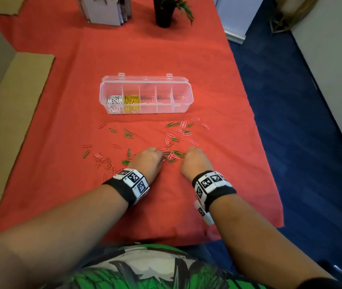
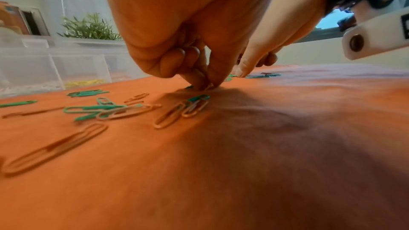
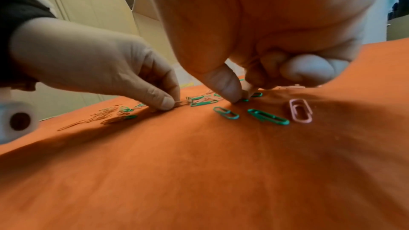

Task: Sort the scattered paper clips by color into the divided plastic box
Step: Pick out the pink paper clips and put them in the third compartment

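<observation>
Below me, the bench [image 1: 165, 49] wears a red cloth, with blue carpet [image 1: 291, 101] along its right side, flattened cardboard [image 1: 13, 122] on the left, and a dark potted plant [image 1: 164, 11] at the far edge. Mid-bench sits the clear divided box [image 1: 146, 93], lid up: white clips [image 1: 114, 103] fill its leftmost compartment, yellow clips [image 1: 132, 103] the next; what lies in the others I cannot tell. Green, pink and red paper clips [image 1: 172, 140] lie scattered on the cloth near the box. From the head view both fists merely look curled. The wrist views show more: my left hand [image 2: 188, 32] pinches a pale clip [image 3: 180, 103] against the cloth, and my right hand [image 3: 265, 32] has thumb and forefinger closed on something small I cannot identify among the green clips [image 3: 203, 103].
</observation>
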### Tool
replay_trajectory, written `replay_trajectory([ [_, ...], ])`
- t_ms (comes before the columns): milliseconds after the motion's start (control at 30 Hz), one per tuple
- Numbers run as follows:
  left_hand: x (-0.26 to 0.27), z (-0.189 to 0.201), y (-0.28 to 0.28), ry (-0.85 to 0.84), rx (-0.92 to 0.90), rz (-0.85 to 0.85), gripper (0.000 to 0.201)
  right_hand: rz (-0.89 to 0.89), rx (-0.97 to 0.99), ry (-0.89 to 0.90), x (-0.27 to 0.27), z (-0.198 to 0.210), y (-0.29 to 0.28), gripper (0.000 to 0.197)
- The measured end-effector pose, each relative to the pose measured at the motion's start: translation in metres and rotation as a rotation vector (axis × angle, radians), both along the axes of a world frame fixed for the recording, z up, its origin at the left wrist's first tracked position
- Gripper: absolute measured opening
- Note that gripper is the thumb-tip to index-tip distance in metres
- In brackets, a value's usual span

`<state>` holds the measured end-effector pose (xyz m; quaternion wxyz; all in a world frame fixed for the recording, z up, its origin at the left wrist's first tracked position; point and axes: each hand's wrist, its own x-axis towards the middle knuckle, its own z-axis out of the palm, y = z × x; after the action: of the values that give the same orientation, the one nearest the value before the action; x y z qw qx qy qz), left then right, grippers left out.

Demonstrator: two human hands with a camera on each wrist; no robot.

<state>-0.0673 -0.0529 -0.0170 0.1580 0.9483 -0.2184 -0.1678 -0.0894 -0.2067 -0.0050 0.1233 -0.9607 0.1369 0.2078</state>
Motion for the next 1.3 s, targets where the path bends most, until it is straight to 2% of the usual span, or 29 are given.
replay_trajectory([
  [100, 0.005, 0.002, 0.005, 0.058, -0.047, 0.101, 0.021, -0.045, 0.149, 0.024, 0.003, -0.001, -0.009, 0.021],
  [133, 0.007, 0.003, 0.008, 0.099, -0.100, 0.161, 0.019, -0.114, 0.267, 0.026, 0.004, 0.000, -0.014, 0.010],
  [167, 0.009, 0.005, 0.010, 0.148, -0.172, 0.223, 0.016, -0.209, 0.417, 0.020, 0.003, 0.000, -0.019, 0.008],
  [233, 0.012, 0.009, 0.013, 0.312, -0.404, 0.376, 0.008, -0.399, 0.691, -0.013, 0.002, 0.000, -0.026, 0.022],
  [267, 0.012, 0.013, 0.013, 0.436, -0.555, 0.476, 0.010, -0.467, 0.801, -0.035, 0.000, 0.001, -0.028, 0.027],
  [333, 0.012, 0.022, 0.011, 0.671, -0.792, 0.695, 0.020, -0.546, 0.996, -0.059, -0.001, 0.004, -0.030, 0.028],
  [400, 0.014, 0.031, 0.010, 0.837, -0.950, 0.838, 0.020, -0.588, 1.163, -0.052, 0.001, 0.010, -0.031, 0.028],
  [500, 0.016, 0.039, 0.015, 1.083, -1.142, 0.895, 0.019, -0.673, 1.394, -0.007, 0.006, 0.019, -0.039, 0.028],
  [600, 0.019, 0.044, 0.016, 1.250, -1.241, 0.827, 0.015, -0.824, 1.565, 0.038, 0.012, 0.029, -0.045, 0.018],
  [667, 0.021, 0.045, 0.012, 1.276, -1.242, 0.854, 0.020, -0.863, 1.493, 0.006, 0.015, 0.032, -0.048, 0.017],
  [733, 0.024, 0.044, 0.003, 1.202, -1.156, 0.878, 0.024, -0.791, 1.209, -0.075, 0.021, 0.028, -0.053, 0.019],
  [833, 0.027, 0.037, -0.013, 0.880, -0.908, 0.789, 0.024, -0.512, 0.603, -0.095, 0.030, 0.016, -0.065, 0.017],
  [900, 0.031, 0.030, -0.018, 0.611, -0.678, 0.656, 0.017, -0.345, 0.346, -0.081, 0.033, 0.010, -0.064, 0.009],
  [967, 0.034, 0.026, -0.019, 0.359, -0.440, 0.493, 0.015, -0.203, 0.168, -0.126, 0.035, 0.002, -0.057, 0.019],
  [1067, 0.037, 0.025, -0.021, 0.136, -0.185, 0.304, 0.020, -0.060, 0.023, -0.146, 0.036, -0.002, -0.045, 0.033],
  [1167, 0.037, 0.021, -0.024, 0.087, -0.065, 0.169, 0.026, 0.085, -0.054, -0.141, 0.034, -0.007, -0.040, 0.031],
  [1300, 0.039, 0.016, -0.024, 0.073, 0.020, 0.146, 0.025, 0.087, 0.038, -0.105, 0.037, -0.008, -0.045, 0.027],
])
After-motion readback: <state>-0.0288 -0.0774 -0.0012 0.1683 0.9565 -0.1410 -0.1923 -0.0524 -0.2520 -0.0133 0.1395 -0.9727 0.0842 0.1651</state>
